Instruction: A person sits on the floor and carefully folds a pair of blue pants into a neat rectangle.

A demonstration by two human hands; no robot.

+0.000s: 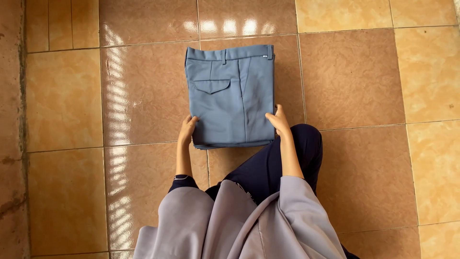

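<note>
between my two sets of fingers lies a folded pair of blue-grey trousers (231, 93), flat on the tiled floor (359, 81), waistband at the far end and the folded edge nearest me. my left hand (187, 129) rests at the near left corner of the bundle, its fingers (190, 122) lying close together along the stacked layers and touching the cloth; i cannot tell whether they pinch the edge or only press against it. my right hand (279, 121) sits at the near right corner, its fingers (276, 116) curled together over the top layer, touching the fabric just inside the side edge; i cannot tell whether they truly grip it.

ahead of my left fingers, on the upper face of the trousers, is a flapped back pocket (212, 86), and a pressed crease runs from the waistband toward my right fingers. belt loops show along the waistband, well beyond both hands.

just behind my right fingers, my knee in dark navy cloth (306, 144) rests on the floor, close to the near right corner of the bundle. nearer still, a pale lilac garment (230, 225) drapes over both forearms. the brown and tan tiles are glossy, with streaks of light reflecting to the left of my left fingers.
</note>
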